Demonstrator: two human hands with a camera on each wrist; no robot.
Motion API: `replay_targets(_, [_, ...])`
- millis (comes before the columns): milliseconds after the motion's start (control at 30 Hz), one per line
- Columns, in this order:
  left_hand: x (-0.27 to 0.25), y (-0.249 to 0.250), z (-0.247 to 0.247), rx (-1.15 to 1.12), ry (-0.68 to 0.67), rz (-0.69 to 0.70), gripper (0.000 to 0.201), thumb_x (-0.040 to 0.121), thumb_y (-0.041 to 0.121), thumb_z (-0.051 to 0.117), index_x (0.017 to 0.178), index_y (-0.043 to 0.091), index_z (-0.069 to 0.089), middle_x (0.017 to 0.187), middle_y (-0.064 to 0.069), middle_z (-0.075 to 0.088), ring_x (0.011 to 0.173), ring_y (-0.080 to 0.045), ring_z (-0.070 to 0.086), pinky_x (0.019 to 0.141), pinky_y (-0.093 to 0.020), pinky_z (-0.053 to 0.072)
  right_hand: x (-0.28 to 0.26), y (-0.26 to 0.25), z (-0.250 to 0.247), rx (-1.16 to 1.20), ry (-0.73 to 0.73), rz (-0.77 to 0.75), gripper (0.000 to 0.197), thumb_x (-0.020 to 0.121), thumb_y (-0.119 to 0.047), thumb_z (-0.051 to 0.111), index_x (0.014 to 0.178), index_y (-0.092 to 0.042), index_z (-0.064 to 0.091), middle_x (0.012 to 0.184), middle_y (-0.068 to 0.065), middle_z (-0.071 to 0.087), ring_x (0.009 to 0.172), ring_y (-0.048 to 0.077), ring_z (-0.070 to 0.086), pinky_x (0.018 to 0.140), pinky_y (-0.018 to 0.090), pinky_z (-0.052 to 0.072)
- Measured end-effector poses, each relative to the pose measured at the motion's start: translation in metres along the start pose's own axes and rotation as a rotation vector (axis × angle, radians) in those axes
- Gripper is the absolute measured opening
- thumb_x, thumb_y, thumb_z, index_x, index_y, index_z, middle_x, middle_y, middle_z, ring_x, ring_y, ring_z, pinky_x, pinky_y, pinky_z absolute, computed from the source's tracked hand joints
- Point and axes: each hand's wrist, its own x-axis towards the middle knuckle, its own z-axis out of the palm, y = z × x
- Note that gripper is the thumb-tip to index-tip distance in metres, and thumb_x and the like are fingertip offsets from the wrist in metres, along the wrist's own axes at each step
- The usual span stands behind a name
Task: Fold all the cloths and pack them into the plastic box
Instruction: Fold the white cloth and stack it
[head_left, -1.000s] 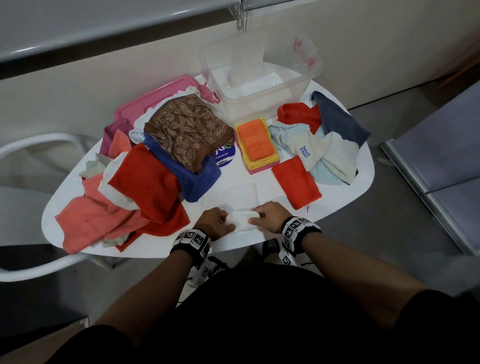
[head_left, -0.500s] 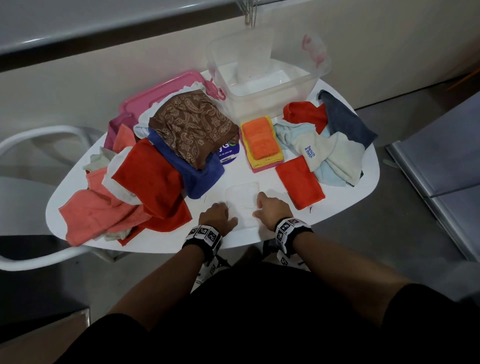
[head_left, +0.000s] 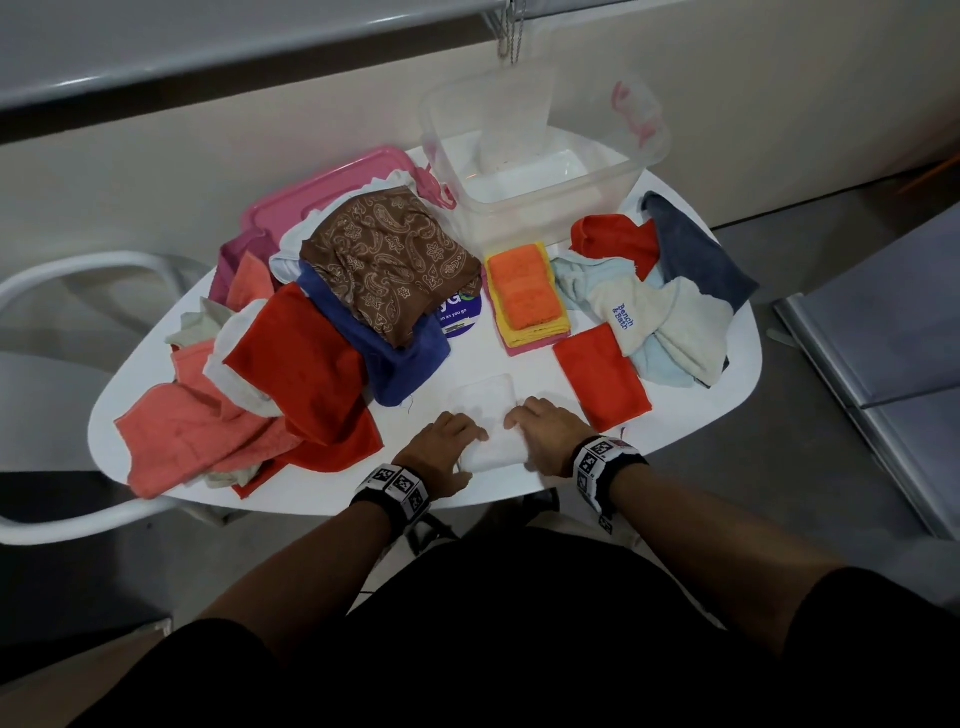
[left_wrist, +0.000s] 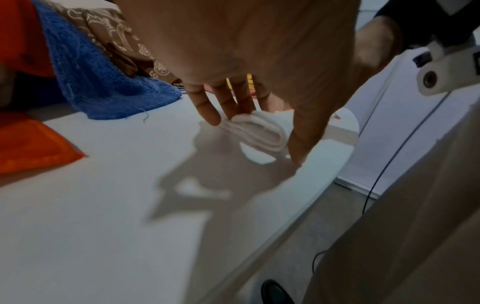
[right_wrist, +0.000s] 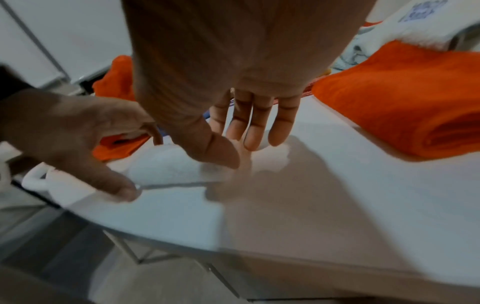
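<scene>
A small white cloth (head_left: 493, 454) lies at the near edge of the white table (head_left: 717, 384), its near part doubled into a thick fold (left_wrist: 262, 129). My left hand (head_left: 467, 441) pinches the left end of that fold between fingers and thumb (left_wrist: 259, 133). My right hand (head_left: 519, 426) presses on the cloth with straight fingers (right_wrist: 249, 135), and its thumb touches the fold (right_wrist: 166, 164). The clear plastic box (head_left: 545, 218) stands at the far side with no cloth in it. In front of it sit a folded stack topped with orange (head_left: 524, 291) and a folded red cloth (head_left: 602, 376).
Loose cloths are heaped at the left: brown paisley (head_left: 389, 260), blue (head_left: 395, 358), red (head_left: 301, 364), coral (head_left: 182, 431). Another loose heap (head_left: 665, 317) lies at the right. A pink lid (head_left: 322, 182) is behind the left heap. A white chair (head_left: 78, 270) stands left, a grey cabinet (head_left: 883, 338) right.
Half a second ago both hands lay farther forward on the spread cloth. Now they have drawn back toward the table edge, and the cloth's near part is bunched into a fold between them.
</scene>
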Motion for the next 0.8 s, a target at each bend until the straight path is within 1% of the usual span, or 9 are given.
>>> replay_targets(100, [0.003, 0.001, 0.002, -0.191, 0.190, -0.092, 0.051, 0.071, 0.041, 0.050, 0.113, 0.016, 0.064, 0.108, -0.003, 0.062, 0.103, -0.024, 0.055, 0.085, -0.040, 0.051, 0.002, 0.003, -0.002, -0.076, 0.069, -0.010, 0.068, 0.070, -0.027, 0.081, 0.131, -0.023, 0.051, 0.130, 0.002, 0.045, 0.120, 0.022, 0.043, 0.096, 0.036, 0.043])
replay_targets(200, [0.010, 0.000, -0.005, -0.327, 0.238, -0.213, 0.052, 0.071, 0.047, 0.047, 0.112, 0.017, 0.061, 0.096, -0.008, 0.068, 0.087, -0.028, 0.063, 0.079, -0.041, 0.052, 0.007, 0.008, -0.002, 0.092, 0.091, 0.055, 0.051, 0.080, -0.044, 0.070, 0.126, -0.023, 0.059, 0.122, 0.000, 0.050, 0.115, 0.019, 0.049, 0.097, 0.037, 0.045])
replay_targets(267, [0.015, -0.002, -0.012, -0.439, 0.246, -0.339, 0.045, 0.074, 0.045, 0.057, 0.111, 0.021, 0.056, 0.089, -0.005, 0.069, 0.080, -0.025, 0.064, 0.077, -0.036, 0.053, 0.014, 0.013, -0.004, 0.247, 0.101, 0.079, 0.038, 0.089, -0.047, 0.058, 0.110, -0.016, 0.063, 0.103, 0.002, 0.052, 0.100, 0.020, 0.052, 0.092, 0.039, 0.046])
replay_targets(367, [0.023, -0.001, -0.015, -0.475, 0.251, -0.462, 0.039, 0.083, 0.043, 0.070, 0.114, 0.021, 0.059, 0.085, 0.002, 0.065, 0.079, -0.017, 0.059, 0.075, -0.025, 0.043, 0.027, 0.011, -0.010, 0.330, 0.051, 0.131, 0.029, 0.099, -0.042, 0.049, 0.081, -0.019, 0.050, 0.092, 0.004, 0.049, 0.091, 0.023, 0.050, 0.082, 0.033, 0.040])
replay_targets(433, [0.026, -0.002, -0.014, -0.466, 0.307, -0.492, 0.040, 0.088, 0.044, 0.067, 0.119, 0.019, 0.060, 0.079, 0.002, 0.062, 0.077, -0.016, 0.056, 0.073, -0.022, 0.037, 0.035, 0.006, -0.012, 0.341, 0.026, 0.180, 0.031, 0.102, -0.040, 0.044, 0.088, -0.016, 0.056, 0.099, 0.011, 0.053, 0.096, 0.027, 0.053, 0.083, 0.032, 0.039])
replay_targets(533, [0.033, -0.006, -0.015, -0.491, 0.367, -0.578, 0.036, 0.090, 0.043, 0.064, 0.111, 0.014, 0.059, 0.075, 0.001, 0.058, 0.076, -0.017, 0.053, 0.070, -0.023, 0.033, 0.045, -0.001, -0.012, 0.322, 0.009, 0.288, 0.046, 0.104, -0.041, 0.037, 0.123, -0.006, 0.060, 0.127, 0.020, 0.056, 0.118, 0.034, 0.052, 0.100, 0.038, 0.041])
replay_targets(600, [0.040, -0.008, -0.015, -0.487, 0.389, -0.613, 0.032, 0.091, 0.042, 0.063, 0.085, 0.013, 0.051, 0.065, 0.004, 0.047, 0.069, -0.020, 0.047, 0.064, -0.026, 0.026, 0.050, -0.005, -0.013, 0.323, 0.012, 0.346, 0.047, 0.104, -0.040, 0.036, 0.122, -0.005, 0.061, 0.130, 0.020, 0.057, 0.119, 0.035, 0.053, 0.100, 0.039, 0.042])
replay_targets(667, [0.046, -0.008, -0.017, -0.456, 0.414, -0.618, 0.045, 0.092, 0.040, 0.062, 0.066, 0.017, 0.034, 0.059, 0.005, 0.035, 0.065, -0.022, 0.041, 0.063, -0.029, 0.022, 0.055, -0.009, -0.013, 0.306, 0.016, 0.393, 0.048, 0.103, -0.044, 0.033, 0.116, -0.009, 0.063, 0.127, 0.018, 0.060, 0.115, 0.035, 0.056, 0.097, 0.041, 0.045])
replay_targets(800, [0.050, -0.005, -0.020, -0.423, 0.437, -0.622, 0.046, 0.095, 0.035, 0.060, 0.065, 0.012, 0.034, 0.063, -0.001, 0.040, 0.073, -0.033, 0.050, 0.068, -0.037, 0.031, 0.060, -0.015, -0.016, 0.246, -0.009, 0.471, 0.053, 0.102, -0.052, 0.024, 0.117, -0.017, 0.061, 0.127, 0.012, 0.060, 0.115, 0.033, 0.056, 0.097, 0.045, 0.043])
